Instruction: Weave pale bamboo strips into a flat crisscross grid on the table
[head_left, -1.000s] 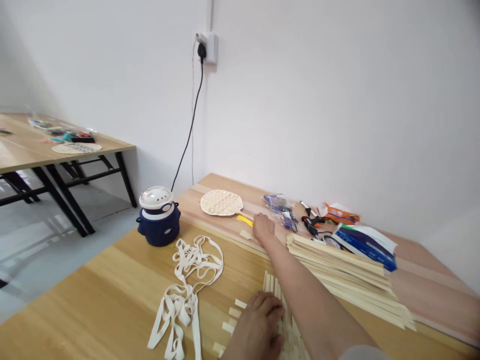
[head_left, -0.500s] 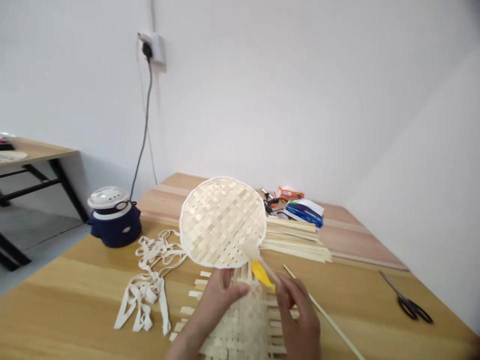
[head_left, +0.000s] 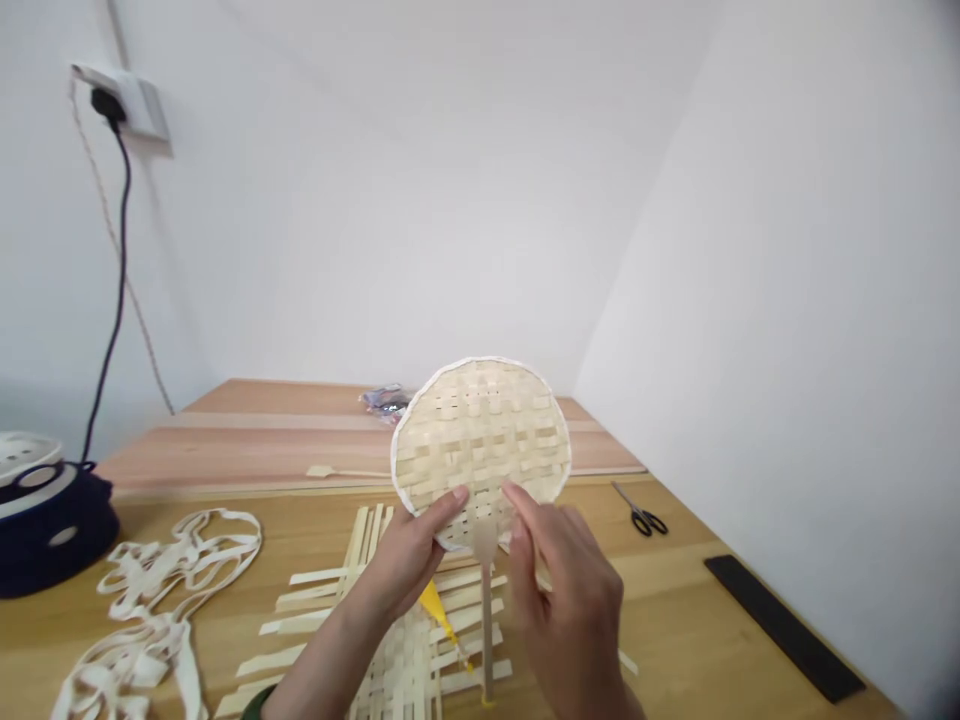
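Note:
My left hand (head_left: pixel 405 560) grips the lower left edge of a round woven fan (head_left: pixel 480 430), thumb on its face. A white band borders the fan's pale weave. Its flat wooden handle (head_left: pixel 487 620) points straight down toward me. My right hand (head_left: pixel 570 590) has its index finger stretched against the lower face, with the thumb beneath and the other fingers curled; no object shows in it. A yellow tassel (head_left: pixel 435 605) hangs left of the handle. Underneath, an unfinished mat of pale woven strips (head_left: pixel 397 660) lies on the table, partly covered by my left arm.
White tape (head_left: pixel 180 600) lies tangled at left, beside a blue pot (head_left: pixel 52 530). A loose wooden handle (head_left: pixel 337 471) and a plastic packet (head_left: pixel 386 402) lie farther back. At right are scissors (head_left: pixel 641 515) and a long black bar (head_left: pixel 784 625) near the wall.
My view has swung right. The fan has turned so its handle points down. My left hand has moved onto its edge, and my right hand has left the handle for the woven face.

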